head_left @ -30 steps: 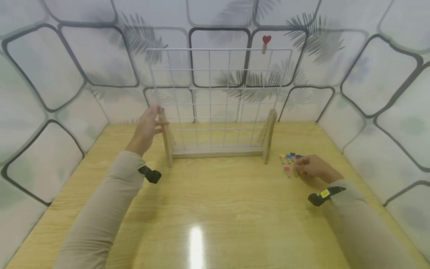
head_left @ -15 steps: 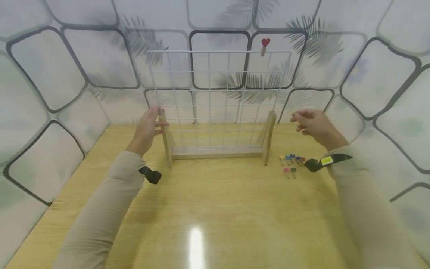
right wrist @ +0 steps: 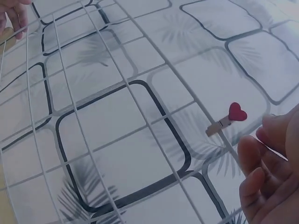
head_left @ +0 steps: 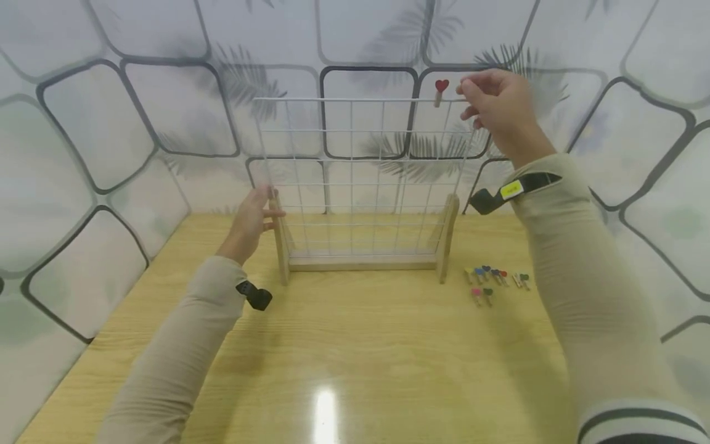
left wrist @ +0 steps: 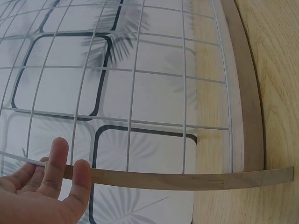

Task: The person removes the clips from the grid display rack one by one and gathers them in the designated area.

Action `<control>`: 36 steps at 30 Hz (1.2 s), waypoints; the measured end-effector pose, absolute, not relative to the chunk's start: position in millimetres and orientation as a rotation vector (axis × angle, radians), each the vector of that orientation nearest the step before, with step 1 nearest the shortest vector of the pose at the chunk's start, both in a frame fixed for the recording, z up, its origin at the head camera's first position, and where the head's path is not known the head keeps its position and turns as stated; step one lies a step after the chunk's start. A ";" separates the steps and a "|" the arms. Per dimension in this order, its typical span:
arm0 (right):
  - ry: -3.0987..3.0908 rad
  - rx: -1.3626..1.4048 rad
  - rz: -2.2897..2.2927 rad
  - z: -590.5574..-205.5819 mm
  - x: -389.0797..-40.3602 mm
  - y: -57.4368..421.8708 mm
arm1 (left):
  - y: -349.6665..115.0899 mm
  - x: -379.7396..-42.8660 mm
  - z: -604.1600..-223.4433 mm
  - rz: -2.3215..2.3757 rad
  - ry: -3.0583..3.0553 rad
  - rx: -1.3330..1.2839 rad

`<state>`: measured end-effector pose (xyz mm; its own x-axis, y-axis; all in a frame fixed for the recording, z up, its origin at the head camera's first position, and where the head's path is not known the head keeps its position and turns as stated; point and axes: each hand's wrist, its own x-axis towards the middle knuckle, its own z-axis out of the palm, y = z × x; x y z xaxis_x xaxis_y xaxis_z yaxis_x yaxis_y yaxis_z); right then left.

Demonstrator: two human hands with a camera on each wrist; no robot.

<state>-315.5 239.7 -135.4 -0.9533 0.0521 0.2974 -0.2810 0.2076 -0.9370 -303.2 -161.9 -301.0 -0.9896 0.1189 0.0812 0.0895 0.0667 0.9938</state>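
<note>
A white wire grid rack (head_left: 352, 160) stands upright on the table in a wooden base. My left hand (head_left: 249, 222) holds the top of its left wooden post (head_left: 281, 246); in the left wrist view, fingers (left wrist: 57, 163) lie across the post. A small clothespin with a red heart (head_left: 441, 86) is clipped on the top wire near the right corner. Just right of it is my right hand (head_left: 496, 108), fingers loosely bent, thumb and forefinger near each other. The right wrist view shows nothing between these fingers (right wrist: 250, 154), apart from the clothespin.
Several small clothespins (head_left: 488, 293) with coloured tops, pink, green, blue, yellow and red among them, lie on the wooden table (head_left: 355, 345) right of the rack. Patterned panels (head_left: 368, 37) rise behind and at both sides.
My right hand has left the clothespins on the table and risen to the rack's top right corner. A green-topped clothespin now shows where it was. My left hand stays on the post.
</note>
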 end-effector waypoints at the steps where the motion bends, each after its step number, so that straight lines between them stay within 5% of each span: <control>1: -2.262 0.214 1.767 -130.9 -317.9 235.7 | -161.4 -303.4 -301.2 2.122 2.281 0.226; 9: -2.455 0.145 1.512 -115.3 -323.7 219.6 | -153.3 -309.0 -300.7 2.097 2.294 0.266; 16: -2.072 0.225 1.927 -133.6 -309.8 226.7 | -148.2 -309.7 -298.4 2.065 2.302 0.268; 36: -2.692 -0.044 1.709 -306.5 -261.9 350.4 | -151.4 -307.0 -290.0 2.094 2.280 0.278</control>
<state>-261.9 350.4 -306.5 -0.9985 -0.0018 -0.0547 0.0487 0.4257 -0.9035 -307.0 -151.4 -290.0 -0.9834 0.1540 0.0956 0.1084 0.0766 0.9912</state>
